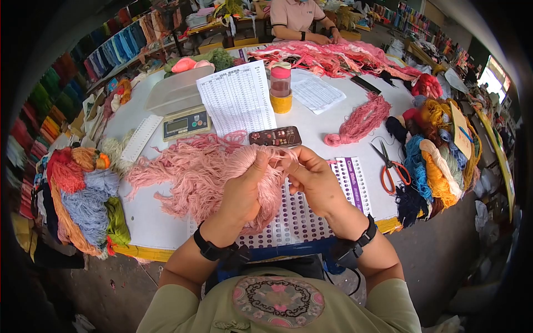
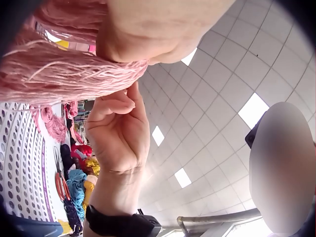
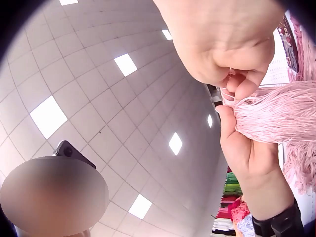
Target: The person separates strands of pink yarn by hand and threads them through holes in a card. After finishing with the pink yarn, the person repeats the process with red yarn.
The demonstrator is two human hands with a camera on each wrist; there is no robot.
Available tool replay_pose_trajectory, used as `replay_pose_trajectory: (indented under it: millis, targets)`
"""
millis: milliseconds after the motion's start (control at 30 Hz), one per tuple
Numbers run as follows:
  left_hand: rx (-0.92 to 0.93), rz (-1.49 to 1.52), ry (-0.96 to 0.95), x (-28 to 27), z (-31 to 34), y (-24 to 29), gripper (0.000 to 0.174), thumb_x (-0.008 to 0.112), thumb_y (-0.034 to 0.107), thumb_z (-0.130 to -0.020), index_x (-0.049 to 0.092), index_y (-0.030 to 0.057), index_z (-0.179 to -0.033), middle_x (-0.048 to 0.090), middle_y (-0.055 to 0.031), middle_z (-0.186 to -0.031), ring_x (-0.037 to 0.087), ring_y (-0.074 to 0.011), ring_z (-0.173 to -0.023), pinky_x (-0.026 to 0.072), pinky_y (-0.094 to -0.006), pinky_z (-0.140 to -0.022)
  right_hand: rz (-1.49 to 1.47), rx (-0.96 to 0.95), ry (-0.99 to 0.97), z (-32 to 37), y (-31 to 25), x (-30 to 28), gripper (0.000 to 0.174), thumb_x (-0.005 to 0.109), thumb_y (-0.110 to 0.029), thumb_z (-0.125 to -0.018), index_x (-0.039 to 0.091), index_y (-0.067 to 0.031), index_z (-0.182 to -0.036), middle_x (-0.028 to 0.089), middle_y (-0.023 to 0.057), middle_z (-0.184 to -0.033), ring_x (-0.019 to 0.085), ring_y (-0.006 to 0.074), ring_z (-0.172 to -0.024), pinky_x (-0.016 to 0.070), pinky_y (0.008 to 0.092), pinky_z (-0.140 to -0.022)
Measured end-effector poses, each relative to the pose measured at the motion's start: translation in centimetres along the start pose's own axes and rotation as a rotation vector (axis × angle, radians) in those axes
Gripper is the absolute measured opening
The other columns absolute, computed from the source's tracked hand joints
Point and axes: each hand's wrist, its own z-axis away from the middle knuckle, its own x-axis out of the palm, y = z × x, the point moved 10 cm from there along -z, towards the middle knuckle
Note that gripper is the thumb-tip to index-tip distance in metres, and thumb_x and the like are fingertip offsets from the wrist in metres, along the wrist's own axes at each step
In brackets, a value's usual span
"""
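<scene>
A thick hank of pale pink thread (image 1: 270, 202) hangs between my two hands. My left hand (image 1: 244, 191) grips it near its upper end, the thumb lying along the strands. At that same end my right hand (image 1: 319, 180) pinches a few thin strands between curled fingers. In the right wrist view, the strands of the hank (image 3: 281, 111) fan away from the left hand, and a fine thread runs up to the right fingertips. More loose pink thread (image 1: 189, 177) spreads over the table beside and behind the left hand. Below the hands lies a white card with punched holes (image 1: 300, 222).
Scissors with orange handles (image 1: 391, 172) and a pink skein (image 1: 361, 119) lie to the right, near heaped coloured yarn (image 1: 436, 155). Behind the hands are a phone (image 1: 275, 136), a scale (image 1: 186, 123), a printed sheet (image 1: 236, 97) and a jar (image 1: 281, 89). Another person (image 1: 300, 22) sits across.
</scene>
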Motion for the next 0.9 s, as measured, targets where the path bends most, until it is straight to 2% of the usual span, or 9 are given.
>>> replay_pose_trajectory:
  millis: [67, 133, 267, 333, 500, 633, 700, 900]
  targets:
    - [-0.034, 0.026, 0.026, -0.5, 0.0, -0.2, 0.037, 0.049, 0.033, -0.098, 0.058, -0.001, -0.11, 0.059, -0.013, -0.116, 0.056, -0.0186, -0.105, 0.0449, -0.0317, -0.092, -0.035, 0.016, 0.019, -0.1, -0.1, -0.4, 0.012, 0.059, -0.021, -0.094, 0.06, -0.0093, -0.095, 0.06, -0.0053, -0.083, 0.046, -0.0006, -0.063, 0.0418, 0.0151, -0.055]
    - [-0.021, 0.108, -0.078, 0.7, 0.0, 0.2, 0.038, 0.05, 0.034, -0.098, 0.058, -0.0012, -0.111, 0.06, -0.0127, -0.115, 0.057, -0.0184, -0.103, 0.0455, -0.032, -0.09, -0.071, 0.03, 0.042, -0.1, 0.2, -0.9, 0.011, 0.058, -0.02, -0.094, 0.06, -0.0092, -0.094, 0.061, -0.0053, -0.083, 0.046, -0.0007, -0.063, 0.0417, 0.015, -0.055]
    - [-0.017, 0.109, -0.071, 1.6, 0.2, 0.4, 0.038, 0.05, 0.032, -0.098, 0.058, -0.002, -0.114, 0.06, -0.0115, -0.115, 0.056, -0.0177, -0.105, 0.044, -0.0321, -0.093, 0.014, 0.02, 0.011, -0.1, -0.1, -0.2, 0.013, 0.06, -0.018, -0.092, 0.063, -0.0084, -0.1, 0.063, -0.0053, -0.086, 0.047, -0.0011, -0.063, 0.0398, 0.0148, -0.055]
    - [-0.003, -0.041, -0.022, 0.9, 0.1, -0.1, 0.04, 0.051, 0.029, -0.098, 0.056, -0.0033, -0.121, 0.059, -0.0115, -0.118, 0.054, -0.0175, -0.11, 0.0414, -0.0315, -0.097, 0.084, 0.011, 0.024, 0.0, -0.2, -0.2, 0.014, 0.061, -0.017, -0.091, 0.064, -0.0082, -0.102, 0.064, -0.0051, -0.087, 0.048, -0.0011, -0.063, 0.0391, 0.015, -0.055]
    - [-0.027, -0.064, -0.018, 1.4, 0.3, 0.0, 0.043, 0.051, 0.028, -0.098, 0.053, -0.0044, -0.125, 0.055, -0.0123, -0.126, 0.051, -0.0178, -0.116, 0.0378, -0.0307, -0.101, 0.066, 0.018, 0.005, -0.2, 0.3, -0.4, 0.016, 0.064, -0.015, -0.089, 0.067, -0.0078, -0.103, 0.065, -0.006, -0.089, 0.049, -0.0012, -0.07, 0.0381, 0.0163, -0.055]
    - [-0.024, -0.093, 0.024, 1.4, 0.5, 0.1, 0.043, 0.05, 0.027, -0.098, 0.052, -0.0048, -0.127, 0.054, -0.012, -0.129, 0.049, -0.0175, -0.119, 0.0372, -0.0306, -0.101, 0.067, 0.024, 0.034, 0.1, 0.0, -0.4, 0.016, 0.063, -0.015, -0.089, 0.067, -0.0073, -0.103, 0.064, -0.0063, -0.088, 0.049, -0.0011, -0.069, 0.038, 0.0161, -0.056]
    - [-0.035, -0.096, 0.02, 1.3, 0.5, -0.1, 0.043, 0.049, 0.027, -0.098, 0.052, -0.0049, -0.127, 0.054, -0.012, -0.129, 0.048, -0.0174, -0.119, 0.0374, -0.0306, -0.101, 0.178, -0.059, -0.032, 0.2, -0.8, 0.4, 0.017, 0.063, -0.014, -0.089, 0.066, -0.0079, -0.104, 0.064, -0.0064, -0.088, 0.049, -0.001, -0.069, 0.0382, 0.0159, -0.056]
    - [-0.036, -0.004, -0.01, 1.4, 0.1, -0.3, 0.041, 0.051, 0.025, -0.098, 0.053, -0.0051, -0.126, 0.057, -0.0114, -0.124, 0.052, -0.017, -0.115, 0.0388, -0.0297, -0.1, 0.056, 0.015, 0.018, 0.1, 0.1, -0.6, 0.015, 0.061, -0.015, -0.09, 0.065, -0.0102, -0.103, 0.063, -0.0072, -0.089, 0.05, -0.0012, -0.072, 0.0388, 0.0157, -0.058]
